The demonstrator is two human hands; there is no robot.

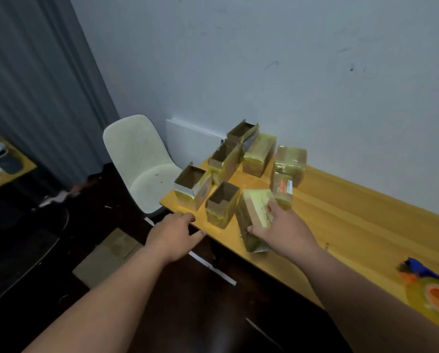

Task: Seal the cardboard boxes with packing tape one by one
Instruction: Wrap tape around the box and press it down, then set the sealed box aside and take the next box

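Several small cardboard boxes wrapped in yellowish tape crowd the left end of the wooden table [346, 225]. My right hand [282, 229] grips a closed, taped box [254, 215], thumb on its near side and fingers over its top. Right beside it stands an open-topped box [222, 203], and another open box [191, 188] sits at the table's corner. More open boxes [224, 159] and taped boxes [259, 155] stand behind. My left hand [174, 231] hovers at the table's front edge, fingers spread, holding nothing. A tape dispenser [432, 291] with a yellowish roll lies at the far right.
A pale plastic chair [139, 161] stands just left of the table's end. A white board [188, 141] leans against the wall behind the boxes. Grey curtains hang at the left, over a dark floor. Another table with items shows at the far left edge.
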